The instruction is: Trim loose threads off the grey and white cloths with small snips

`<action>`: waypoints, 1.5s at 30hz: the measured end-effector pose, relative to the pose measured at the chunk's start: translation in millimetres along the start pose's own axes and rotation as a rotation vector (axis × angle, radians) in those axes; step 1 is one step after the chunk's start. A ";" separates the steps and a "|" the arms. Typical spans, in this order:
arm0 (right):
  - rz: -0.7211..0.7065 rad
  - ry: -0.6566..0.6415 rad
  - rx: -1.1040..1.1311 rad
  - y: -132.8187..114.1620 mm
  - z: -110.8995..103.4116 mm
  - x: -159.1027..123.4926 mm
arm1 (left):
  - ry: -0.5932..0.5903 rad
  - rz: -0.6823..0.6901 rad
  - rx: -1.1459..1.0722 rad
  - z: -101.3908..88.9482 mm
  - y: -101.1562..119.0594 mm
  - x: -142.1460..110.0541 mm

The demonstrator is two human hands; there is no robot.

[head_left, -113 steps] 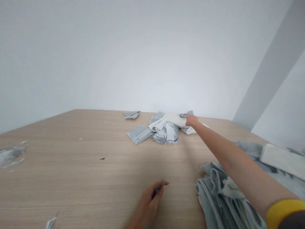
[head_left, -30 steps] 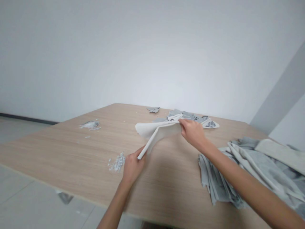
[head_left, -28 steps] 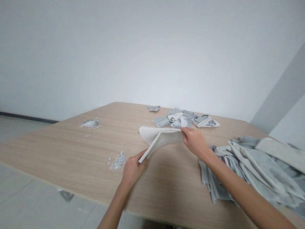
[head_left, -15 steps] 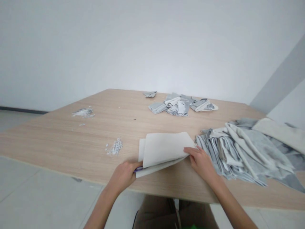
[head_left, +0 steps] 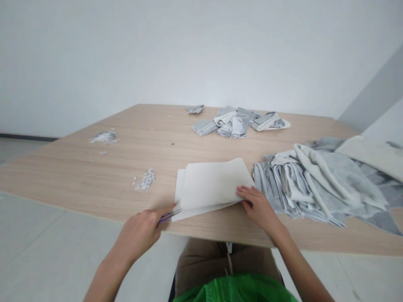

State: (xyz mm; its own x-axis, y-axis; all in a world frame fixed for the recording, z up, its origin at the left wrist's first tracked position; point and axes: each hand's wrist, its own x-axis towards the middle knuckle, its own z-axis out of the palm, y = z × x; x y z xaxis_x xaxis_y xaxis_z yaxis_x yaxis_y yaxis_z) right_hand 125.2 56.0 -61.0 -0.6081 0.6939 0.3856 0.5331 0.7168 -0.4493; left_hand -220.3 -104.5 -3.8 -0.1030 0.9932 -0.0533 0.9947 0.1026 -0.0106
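A folded off-white piece of cloth lies flat near the table's front edge. My right hand rests on its right end with the fingers stretched out on top. At its lower left corner my left hand is closed around small purple thread snips, whose thin metal points reach over the cloth's edge. Part of the snips is hidden inside the fingers.
A large heap of grey and white cloth lies on the right. Folded cloth pieces and one small grey piece lie at the back. White scraps and a thread pile are on the left. A tiny dark bit lies mid-table.
My right hand reached to the back pile and brought the white cloth forward. Both hands lowered it flat onto the table. My left hand has since let go of it, keeping the snips.
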 end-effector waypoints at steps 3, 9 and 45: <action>0.007 0.011 0.058 1.6 0.8 -1.7 | 0.135 0.010 -0.166 -14.5 11.1 -3.0; 0.022 0.051 0.183 5.7 1.9 -4.8 | 0.227 0.217 -0.397 -18.5 66.9 33.4; -0.155 0.028 0.106 -23.3 9.8 33.5 | -0.168 0.146 -0.979 20.0 75.8 109.1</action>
State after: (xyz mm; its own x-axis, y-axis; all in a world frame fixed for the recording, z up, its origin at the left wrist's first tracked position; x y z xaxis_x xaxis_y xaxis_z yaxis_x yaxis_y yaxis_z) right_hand 86.7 62.0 -45.5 -0.6609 0.5785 0.4780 0.3687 0.8051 -0.4647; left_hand -156.3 10.5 -30.4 0.0957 0.9869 -0.1297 0.5561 0.0550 0.8293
